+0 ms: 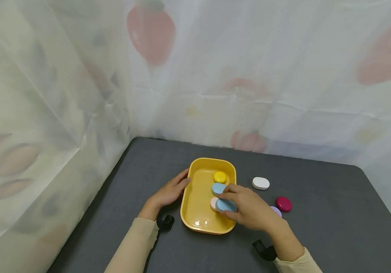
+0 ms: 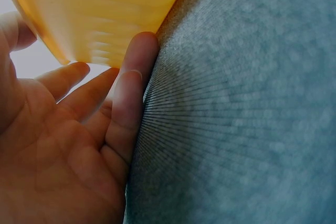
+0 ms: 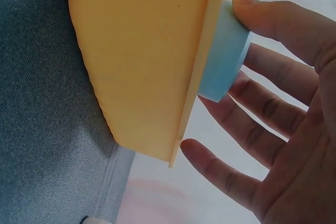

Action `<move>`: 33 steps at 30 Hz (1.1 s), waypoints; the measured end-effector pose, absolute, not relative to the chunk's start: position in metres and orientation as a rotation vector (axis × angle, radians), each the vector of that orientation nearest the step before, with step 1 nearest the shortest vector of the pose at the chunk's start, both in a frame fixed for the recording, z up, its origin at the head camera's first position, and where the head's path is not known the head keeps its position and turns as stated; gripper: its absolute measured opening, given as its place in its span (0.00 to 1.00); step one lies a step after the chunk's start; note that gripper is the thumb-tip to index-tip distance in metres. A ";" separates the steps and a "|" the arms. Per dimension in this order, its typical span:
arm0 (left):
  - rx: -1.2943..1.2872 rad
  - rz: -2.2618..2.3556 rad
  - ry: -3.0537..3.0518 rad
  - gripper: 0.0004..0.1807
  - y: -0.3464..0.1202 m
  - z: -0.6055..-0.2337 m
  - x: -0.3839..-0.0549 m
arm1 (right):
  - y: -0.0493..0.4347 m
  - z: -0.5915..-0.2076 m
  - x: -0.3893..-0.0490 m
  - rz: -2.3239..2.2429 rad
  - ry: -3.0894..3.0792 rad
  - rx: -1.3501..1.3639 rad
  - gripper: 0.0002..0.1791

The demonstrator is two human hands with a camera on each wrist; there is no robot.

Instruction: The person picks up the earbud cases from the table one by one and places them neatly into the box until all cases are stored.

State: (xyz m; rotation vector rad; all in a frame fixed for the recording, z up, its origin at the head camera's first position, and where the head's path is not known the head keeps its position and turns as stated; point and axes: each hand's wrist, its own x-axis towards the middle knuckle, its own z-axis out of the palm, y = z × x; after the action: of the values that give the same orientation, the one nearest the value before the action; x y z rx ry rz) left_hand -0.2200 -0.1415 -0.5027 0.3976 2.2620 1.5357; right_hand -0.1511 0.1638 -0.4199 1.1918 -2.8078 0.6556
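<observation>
Thumb at the rim and fingers against the outer wall, our left hand (image 1: pixel 168 191) grips the left side of a yellow tray (image 1: pixel 192 204) on the dark grey table (image 1: pixel 335 223). Our right hand (image 1: pixel 250 207) pinches a blue piece (image 1: pixel 226 206) between thumb and fingers at the tray's right side; in the right wrist view we see it rise partly above the rim, the little finger apart from it and near the tray's edge. Partly covered by the held piece is a pale pink piece (image 1: pixel 213 203) in the tray; we cannot tell whether the two touch. A second blue piece (image 1: pixel 218 188) lies by the right hand's fingertips, and a round yellow piece (image 1: pixel 219 177) lies beyond that, toward the tray's far end.

Outside the tray, to our right, we find a white oval piece (image 1: pixel 260 183), a round dark red piece (image 1: pixel 283 204) nearer us and, just beside the red one, a lavender piece (image 1: pixel 276 211) half hidden by the right hand. We wear pale beige sleeves (image 1: pixel 132 244). Beyond the table's far edge and along its left side hang whitish curtains (image 1: pixel 284 57) printed with red strawberries (image 1: pixel 152 34).
</observation>
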 end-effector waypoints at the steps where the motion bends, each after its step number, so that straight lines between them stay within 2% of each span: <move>1: 0.399 1.533 2.264 0.33 -0.141 -0.503 -0.220 | 0.164 -0.420 -0.151 0.651 -2.807 1.191 0.20; 9: 0.377 1.535 2.269 0.31 -0.141 -0.503 -0.219 | 0.163 -0.426 -0.150 0.607 -2.787 1.193 0.24; 16: 0.392 1.539 2.281 0.32 -0.140 -0.503 -0.220 | 0.160 -0.428 -0.147 0.627 -2.871 1.177 0.21; 33: 0.395 1.535 2.280 0.31 -0.141 -0.506 -0.221 | 0.154 -0.432 -0.143 0.609 -2.903 1.181 0.22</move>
State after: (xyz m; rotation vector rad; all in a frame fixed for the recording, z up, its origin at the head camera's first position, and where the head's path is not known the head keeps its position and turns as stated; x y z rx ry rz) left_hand -0.2207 -0.1405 -0.5056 0.3945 2.2801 1.5354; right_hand -0.1433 0.1543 -0.4325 1.1809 -2.9030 0.6086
